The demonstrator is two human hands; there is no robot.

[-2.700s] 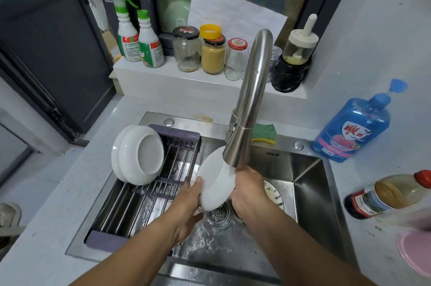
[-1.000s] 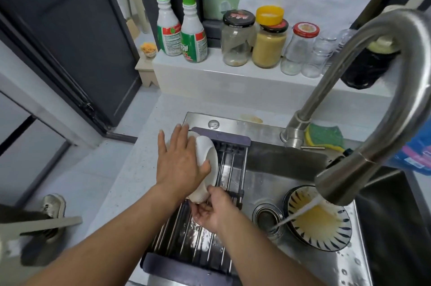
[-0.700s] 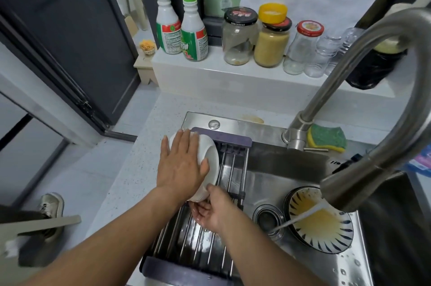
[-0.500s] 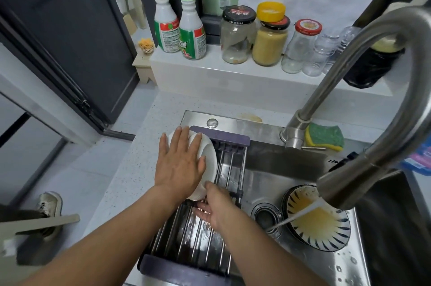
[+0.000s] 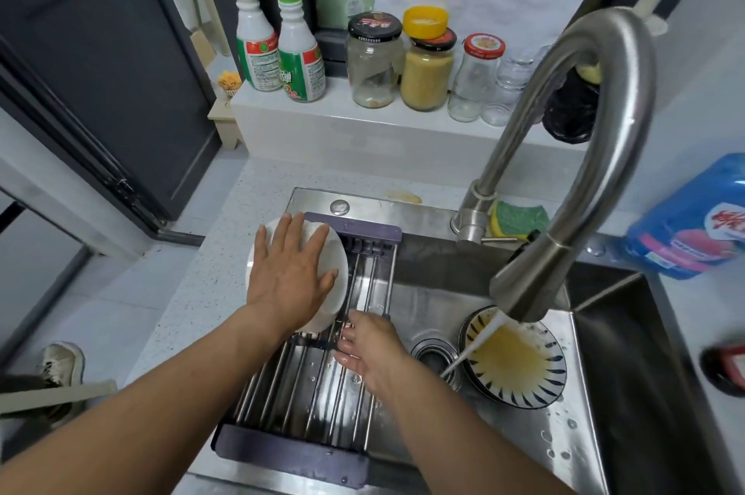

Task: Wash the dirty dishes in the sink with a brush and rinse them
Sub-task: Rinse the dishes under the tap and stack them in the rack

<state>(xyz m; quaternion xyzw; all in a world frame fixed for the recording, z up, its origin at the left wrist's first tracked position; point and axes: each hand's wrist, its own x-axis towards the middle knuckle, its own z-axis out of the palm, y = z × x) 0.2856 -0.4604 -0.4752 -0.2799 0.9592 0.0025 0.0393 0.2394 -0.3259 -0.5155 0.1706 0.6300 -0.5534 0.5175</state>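
White bowl (image 5: 336, 303) on rack (image 5: 373, 280) under left hand (image 5: 288, 276) — bottle label (image 5: 721, 228) illegible

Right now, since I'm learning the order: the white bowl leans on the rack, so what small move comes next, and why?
Probably move the right hand from the rack to the striped bowl in the sink. The white bowl already leans on the rack under the flat left hand, while the striped bowl sits full of yellowish water under the running faucet.
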